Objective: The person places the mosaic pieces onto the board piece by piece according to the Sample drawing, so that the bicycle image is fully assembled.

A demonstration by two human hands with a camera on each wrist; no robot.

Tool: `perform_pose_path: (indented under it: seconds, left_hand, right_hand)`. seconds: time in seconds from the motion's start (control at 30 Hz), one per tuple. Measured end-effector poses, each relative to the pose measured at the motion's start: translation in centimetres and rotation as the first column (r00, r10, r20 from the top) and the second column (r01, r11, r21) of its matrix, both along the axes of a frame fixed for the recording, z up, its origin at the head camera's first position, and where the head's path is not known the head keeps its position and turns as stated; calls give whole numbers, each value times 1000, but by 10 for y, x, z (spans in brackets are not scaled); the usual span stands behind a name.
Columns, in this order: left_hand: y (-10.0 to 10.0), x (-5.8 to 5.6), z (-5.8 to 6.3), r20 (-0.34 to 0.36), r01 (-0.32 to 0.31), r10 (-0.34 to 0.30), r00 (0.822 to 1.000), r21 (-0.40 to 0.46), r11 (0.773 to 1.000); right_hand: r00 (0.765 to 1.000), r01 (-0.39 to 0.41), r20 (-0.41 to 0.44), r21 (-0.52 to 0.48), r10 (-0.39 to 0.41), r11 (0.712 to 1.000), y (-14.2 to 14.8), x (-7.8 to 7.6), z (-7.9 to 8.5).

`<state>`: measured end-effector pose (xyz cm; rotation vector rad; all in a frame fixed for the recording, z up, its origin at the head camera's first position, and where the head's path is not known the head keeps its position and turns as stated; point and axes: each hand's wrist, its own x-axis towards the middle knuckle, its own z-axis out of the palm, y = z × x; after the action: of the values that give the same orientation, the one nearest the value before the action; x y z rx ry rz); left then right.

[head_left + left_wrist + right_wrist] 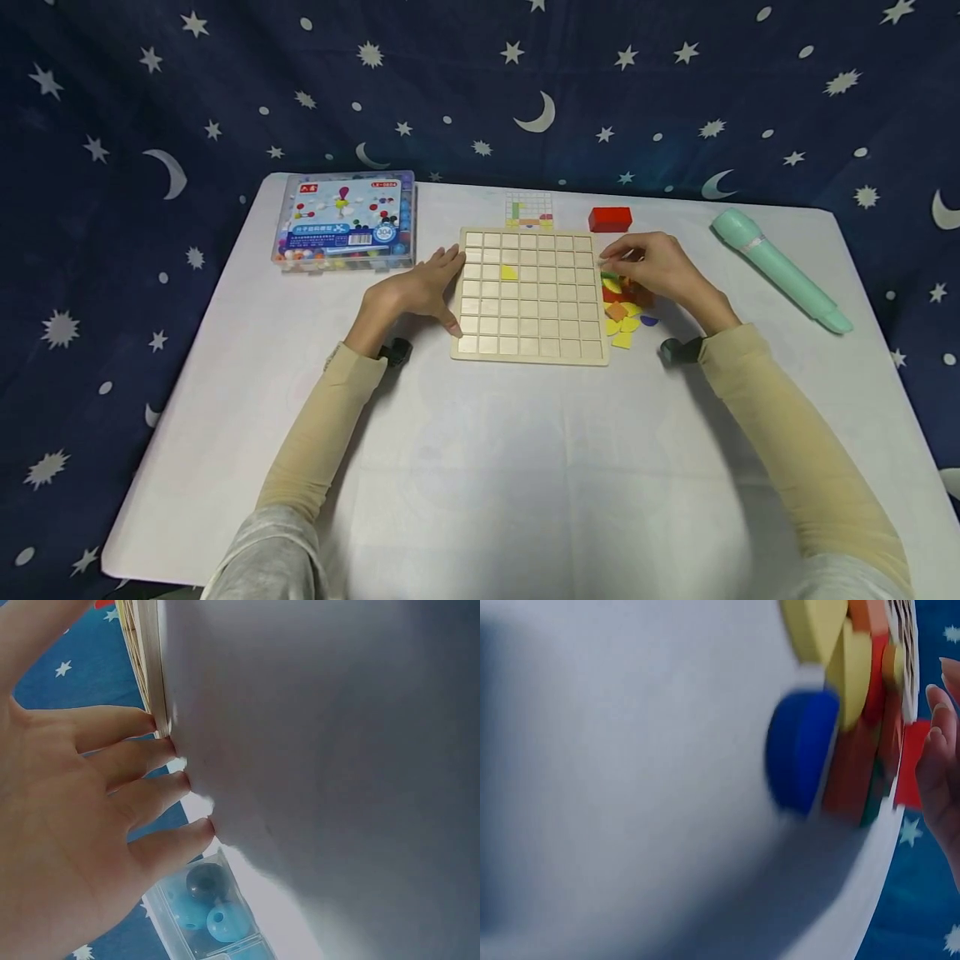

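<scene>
A wooden grid board lies flat on the table, with one yellow quarter-round piece in a cell. My left hand rests at the board's left edge, fingers spread and fingertips against its side; the left wrist view shows the straight fingers beside the board's edge. By the upper right edge, my right hand is bent with thumb and forefinger close together; I cannot tell whether something is between them. Beneath it lies a pile of coloured pieces, including an orange square, a yellow piece and a blue half-round.
Behind the board lie a printed pattern card and a red block. A clear box of beads stands at the back left. On the right is a mint-green microphone-shaped object. A starry cloth hangs behind the table.
</scene>
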<state>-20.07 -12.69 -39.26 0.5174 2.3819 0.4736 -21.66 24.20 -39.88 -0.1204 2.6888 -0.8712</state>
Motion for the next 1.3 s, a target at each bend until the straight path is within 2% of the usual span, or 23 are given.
perform_pose_path:
  seconds: [0.3, 0.73, 1.0, 1.3]
  left_hand:
    - [1, 1, 1, 0, 3, -3, 1000, -8, 1000]
    - [1, 1, 1, -6, 6, -6, 1000, -6, 1000]
    - [0, 1, 0, -2, 0, 0, 1000, -6, 1000]
    - [1, 1, 0, -5, -3, 3, 1000, -5, 1000]
  right_hand:
    - [999, 18, 36, 11, -18, 1000, 14, -3, -6]
    - [997, 69, 25, -20, -68, 997, 38, -7, -14]
    - [993, 71, 90, 10, -71, 997, 40, -10, -14]
    - [994, 76, 73, -9, -75, 997, 38, -10, -16]
